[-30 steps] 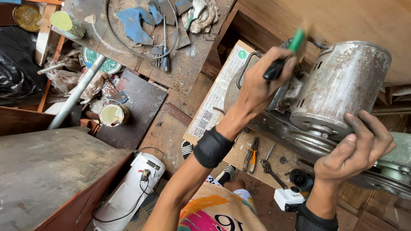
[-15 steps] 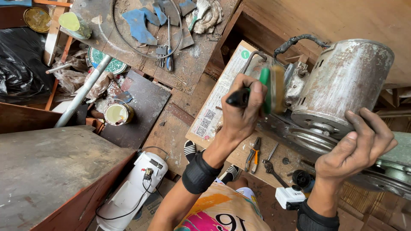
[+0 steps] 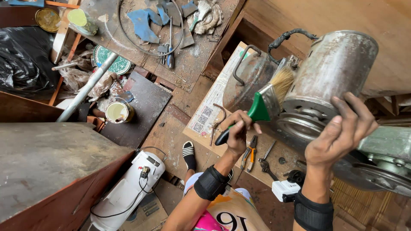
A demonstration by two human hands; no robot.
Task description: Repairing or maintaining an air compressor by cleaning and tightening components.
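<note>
Paintbrush (image 3: 265,100) handle in left hand's (image 3: 237,130) closed grip, bristles against motor (image 3: 329,72).

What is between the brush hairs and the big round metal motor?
Nothing visible. The left hand holds the green-handled paintbrush, and its bristles already rest against the grey metal motor. The right hand steadies the motor from below.

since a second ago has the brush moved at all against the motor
Yes. The left hand has swung the green-handled paintbrush so its bristles now lie against the grey metal motor housing, which the right hand steadies.
</note>
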